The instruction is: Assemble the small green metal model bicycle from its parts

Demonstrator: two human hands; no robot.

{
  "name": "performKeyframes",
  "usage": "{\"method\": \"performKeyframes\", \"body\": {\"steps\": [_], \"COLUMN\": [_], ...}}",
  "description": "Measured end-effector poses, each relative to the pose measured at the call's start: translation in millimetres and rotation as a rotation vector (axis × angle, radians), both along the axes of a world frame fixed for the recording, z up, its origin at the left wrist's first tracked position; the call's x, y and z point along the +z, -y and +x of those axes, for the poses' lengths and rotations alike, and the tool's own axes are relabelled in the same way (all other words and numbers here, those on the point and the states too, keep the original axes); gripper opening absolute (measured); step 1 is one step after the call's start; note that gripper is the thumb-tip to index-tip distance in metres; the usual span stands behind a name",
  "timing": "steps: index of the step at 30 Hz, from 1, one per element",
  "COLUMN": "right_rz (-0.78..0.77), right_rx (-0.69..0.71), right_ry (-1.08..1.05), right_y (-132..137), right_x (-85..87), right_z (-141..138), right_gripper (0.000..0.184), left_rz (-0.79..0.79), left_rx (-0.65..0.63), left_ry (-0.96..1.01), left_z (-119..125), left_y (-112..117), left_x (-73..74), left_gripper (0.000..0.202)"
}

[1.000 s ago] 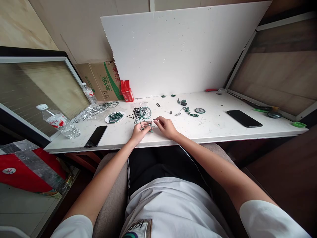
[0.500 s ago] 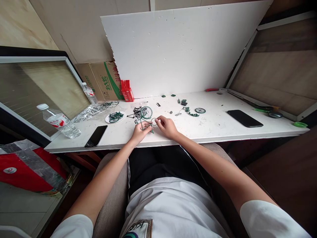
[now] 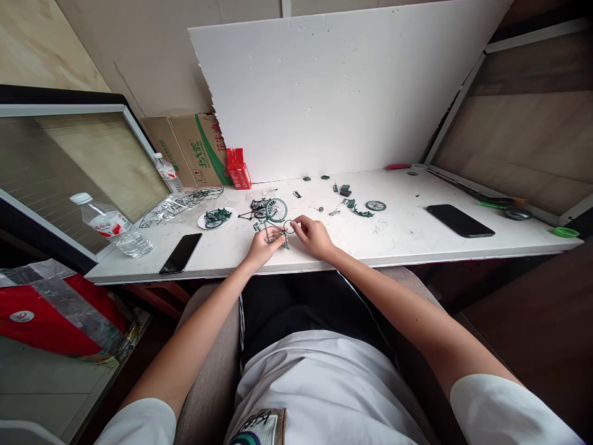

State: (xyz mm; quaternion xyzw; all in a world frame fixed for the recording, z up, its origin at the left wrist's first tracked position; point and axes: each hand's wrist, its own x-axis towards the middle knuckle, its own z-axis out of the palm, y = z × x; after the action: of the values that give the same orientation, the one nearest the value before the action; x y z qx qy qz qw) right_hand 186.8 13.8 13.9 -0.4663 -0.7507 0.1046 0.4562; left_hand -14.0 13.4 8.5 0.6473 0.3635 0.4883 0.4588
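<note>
Near the table's front edge, my left hand has its fingers closed around a green model bicycle frame, and part of it is hidden behind them. Thumb and fingertips of my right hand pinch a thin dark loop right beside the frame. Whether the loop is joined to the frame, I cannot tell. Just beyond my left hand lie a green spoked wheel and thin black model parts. A white plate to the left holds more green parts.
Small green pieces and another spoked wheel lie right of centre. Phones rest at left and right. Water bottles, including a near one, stand on the left by a red box. A white board leans behind.
The whole view has shifted very slightly. Both hands keep their hold on the bicycle frame and the loop, with hardly any visible movement.
</note>
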Motion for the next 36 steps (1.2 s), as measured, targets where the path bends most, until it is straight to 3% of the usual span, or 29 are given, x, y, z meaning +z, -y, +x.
{"method": "performKeyframes", "body": {"steps": [15,23,36], "right_rz": [0.011,0.015,0.003], "right_rx": [0.055,0.057,0.143], "right_ry": [0.073,0.046,-0.067], "right_y": [1.8,2.3,6.4], "right_x": [-1.2,-0.9,4.8], "right_z": [-0.7,-0.2,1.1], "right_gripper": [0.037,0.036,0.043], "left_rz": [0.006,-0.012,-0.069], "left_rx": [0.048,0.012,0.055], "left_ry": [-0.003,0.012,0.008], "left_z": [1.1,2.9,1.9], "left_y": [-2.9,-3.2,2.7], "left_x": [-3.0,-4.7,4.8], "left_gripper": [0.034,0.034,0.033]}}
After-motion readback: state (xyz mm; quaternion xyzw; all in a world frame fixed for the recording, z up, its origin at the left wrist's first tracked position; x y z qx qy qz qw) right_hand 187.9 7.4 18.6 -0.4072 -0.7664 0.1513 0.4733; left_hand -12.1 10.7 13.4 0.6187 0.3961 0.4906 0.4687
